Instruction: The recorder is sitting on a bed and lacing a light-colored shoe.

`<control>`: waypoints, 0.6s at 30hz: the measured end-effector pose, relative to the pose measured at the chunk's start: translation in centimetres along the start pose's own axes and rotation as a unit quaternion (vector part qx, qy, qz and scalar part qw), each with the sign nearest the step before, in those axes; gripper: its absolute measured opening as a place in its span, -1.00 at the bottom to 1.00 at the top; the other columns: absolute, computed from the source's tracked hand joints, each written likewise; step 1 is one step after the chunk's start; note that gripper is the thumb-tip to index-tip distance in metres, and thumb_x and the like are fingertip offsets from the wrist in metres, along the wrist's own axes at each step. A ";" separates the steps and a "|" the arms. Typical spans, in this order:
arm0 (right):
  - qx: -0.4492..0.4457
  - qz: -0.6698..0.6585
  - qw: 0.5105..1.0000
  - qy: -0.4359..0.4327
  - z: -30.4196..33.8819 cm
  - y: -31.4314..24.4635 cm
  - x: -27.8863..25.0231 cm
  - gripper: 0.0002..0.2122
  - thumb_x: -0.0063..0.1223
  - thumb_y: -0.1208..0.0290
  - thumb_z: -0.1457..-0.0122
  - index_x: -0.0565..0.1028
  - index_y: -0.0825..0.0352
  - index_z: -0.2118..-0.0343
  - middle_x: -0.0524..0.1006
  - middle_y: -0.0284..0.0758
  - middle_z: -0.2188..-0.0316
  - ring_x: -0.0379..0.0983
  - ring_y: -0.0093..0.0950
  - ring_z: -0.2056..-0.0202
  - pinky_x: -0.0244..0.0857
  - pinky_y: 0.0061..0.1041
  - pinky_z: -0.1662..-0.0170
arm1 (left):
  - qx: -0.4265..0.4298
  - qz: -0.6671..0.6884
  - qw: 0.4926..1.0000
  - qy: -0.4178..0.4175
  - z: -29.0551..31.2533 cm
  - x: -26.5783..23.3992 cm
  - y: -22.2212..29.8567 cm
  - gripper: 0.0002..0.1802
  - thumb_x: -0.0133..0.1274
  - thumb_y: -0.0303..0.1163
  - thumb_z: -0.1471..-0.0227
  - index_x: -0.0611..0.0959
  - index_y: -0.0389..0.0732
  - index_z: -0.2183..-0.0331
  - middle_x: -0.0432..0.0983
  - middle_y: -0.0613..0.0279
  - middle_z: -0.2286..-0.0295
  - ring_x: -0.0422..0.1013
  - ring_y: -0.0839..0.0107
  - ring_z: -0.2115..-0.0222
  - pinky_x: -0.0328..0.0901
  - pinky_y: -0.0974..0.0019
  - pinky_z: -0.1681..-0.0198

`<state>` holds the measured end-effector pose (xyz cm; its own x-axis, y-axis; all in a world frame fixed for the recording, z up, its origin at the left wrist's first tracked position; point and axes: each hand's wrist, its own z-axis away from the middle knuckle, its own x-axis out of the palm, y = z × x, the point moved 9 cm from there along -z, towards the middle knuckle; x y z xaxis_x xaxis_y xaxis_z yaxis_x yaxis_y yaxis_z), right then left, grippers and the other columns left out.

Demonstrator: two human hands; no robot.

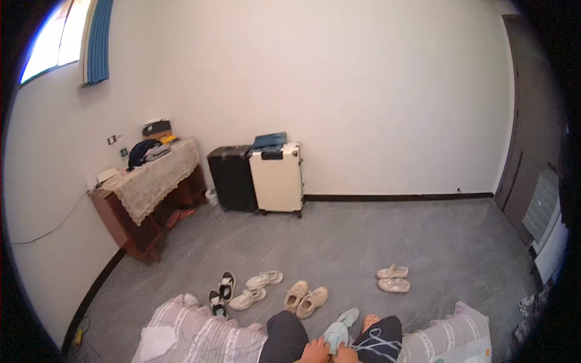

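Observation:
A pale mint-green shoe (336,334) is between my hands at the lower edge, close to my knees. My left hand (316,349) has its fingers closed on the shoe's left side. On its right side my right hand (345,353) grips it too, partly cut off by the frame. Just beyond the held shoe shows another pale mint piece (349,316), perhaps the second shoe of the pair. Over my dark right trouser leg lies a loose light-blue shoelace (376,343). An orange slipper (370,321) shows beside that leg.
Pairs of shoes stand on the grey floor: black-and-white sneakers (227,285), white sneakers (248,298), beige sneakers (312,302) and beige flat shoes (393,284). Striped fabric (206,336) flanks me. Farther off are a black suitcase (232,178), a cream suitcase (277,180) and a cloth-covered wooden table (115,221).

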<state>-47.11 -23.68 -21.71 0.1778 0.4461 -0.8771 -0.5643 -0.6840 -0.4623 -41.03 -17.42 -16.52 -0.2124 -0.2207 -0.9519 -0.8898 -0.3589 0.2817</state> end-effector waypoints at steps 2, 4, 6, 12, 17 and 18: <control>0.034 0.005 0.997 -0.064 -0.3 0.5 0.9 -0.57 -0.05 0.18 0.16 0.28 0.44 0.30 0.44 -0.04 0.49 0.39 -0.15 0.44 0.28 -0.26 0.38 | 0.031 0.018 0.998 -0.046 -0.4 2.2 -0.8 -0.58 -0.03 -0.25 0.26 0.34 -0.24 0.29 0.35 -0.05 0.50 0.39 0.07 0.59 0.30 0.12 0.59; 0.028 0.010 0.990 -0.139 -0.3 0.9 1.7 -0.33 -0.06 0.19 0.21 0.07 0.58 0.07 0.40 0.07 0.42 0.38 -0.09 0.38 0.27 -0.25 0.32 | 0.008 0.031 0.997 -0.071 -0.3 2.7 -1.3 -0.56 -0.02 -0.26 0.29 0.33 -0.25 0.29 0.32 -0.08 0.48 0.38 0.05 0.61 0.30 0.13 0.59; 0.022 -0.011 0.990 -0.141 0.3 0.7 2.3 -0.32 -0.07 0.18 0.20 0.06 0.55 0.05 0.39 0.08 0.40 0.36 -0.07 0.36 0.25 -0.24 0.30 | -0.027 0.042 0.994 -0.102 0.2 2.1 -1.1 -0.54 -0.01 -0.28 0.31 0.33 -0.26 0.28 0.28 -0.13 0.46 0.38 0.02 0.57 0.31 0.14 0.56; -0.014 -0.063 0.997 -0.041 2.3 -0.6 1.2 -0.33 -0.05 0.24 0.15 0.01 0.57 0.03 0.37 0.07 0.35 0.34 -0.08 0.33 0.23 -0.27 0.26 | -0.108 0.068 0.990 -0.066 2.0 2.0 -2.5 -0.55 -0.01 -0.30 0.30 0.31 -0.30 0.30 0.30 -0.18 0.44 0.34 -0.05 0.44 0.28 0.10 0.40; -0.050 -0.103 0.993 -0.033 2.8 -2.1 0.5 -0.35 0.01 0.19 0.23 0.15 0.53 0.09 0.38 0.07 0.36 0.34 -0.12 0.31 0.23 -0.34 0.23 | -0.111 0.092 0.988 -0.059 3.3 0.2 -3.4 -0.59 0.00 -0.37 0.35 0.35 -0.30 0.34 0.34 -0.16 0.47 0.35 -0.03 0.48 0.28 0.08 0.42; -0.051 -0.109 0.992 -0.043 2.8 -2.3 0.2 -0.41 0.01 0.20 0.21 0.21 0.48 0.11 0.39 0.04 0.36 0.36 -0.14 0.31 0.23 -0.35 0.24 | -0.106 0.098 0.988 -0.046 3.6 -0.1 -3.8 -0.61 0.02 -0.38 0.36 0.36 -0.30 0.37 0.34 -0.14 0.47 0.35 -0.02 0.48 0.28 0.09 0.41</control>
<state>-48.02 -20.39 -20.48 0.2141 0.6350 -0.7422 -0.4338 -0.6190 -0.6547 -39.12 -12.80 -17.92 -0.4166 -0.2246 -0.8809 -0.7251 -0.5023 0.4710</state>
